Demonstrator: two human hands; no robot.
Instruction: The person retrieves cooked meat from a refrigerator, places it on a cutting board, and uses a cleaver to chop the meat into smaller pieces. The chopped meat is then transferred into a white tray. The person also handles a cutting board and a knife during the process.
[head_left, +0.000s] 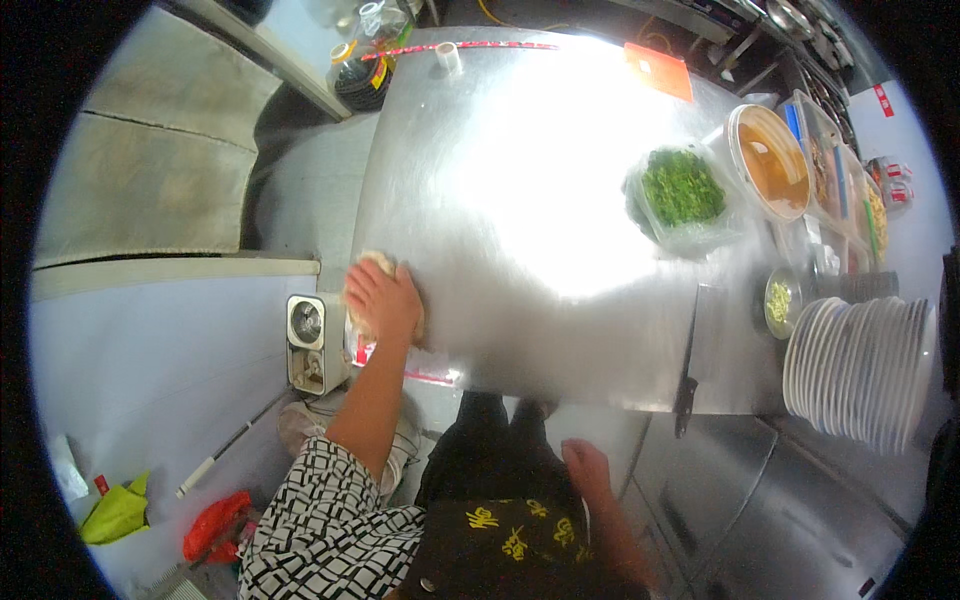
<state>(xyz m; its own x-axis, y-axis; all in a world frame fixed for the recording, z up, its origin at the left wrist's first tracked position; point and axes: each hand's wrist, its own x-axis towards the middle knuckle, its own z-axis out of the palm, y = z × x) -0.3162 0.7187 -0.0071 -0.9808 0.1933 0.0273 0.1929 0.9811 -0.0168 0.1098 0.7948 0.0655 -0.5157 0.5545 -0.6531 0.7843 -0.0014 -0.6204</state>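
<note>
My left hand [385,300] is on a pale cloth [372,262], pressing it to the left edge of the steel table [480,330]. Parts of the cloth show beyond the fingertips and beside the palm. My right hand [585,466] hangs beside my dark apron, below the table's near edge. Its fingers look loosely curled, and nothing shows in them. A cleaver-like kitchen knife [692,375] lies at the near right, its black handle over the table edge. Behind it is a plastic bag of chopped greens [684,190].
Along the right stand a tub of brown liquid [775,165], lidded containers [830,165], a small bowl of chopped pale pieces [780,302] and a stack of white plates [850,370]. An orange sheet [658,72] lies at the back. Dark bottles [362,82] stand at far left.
</note>
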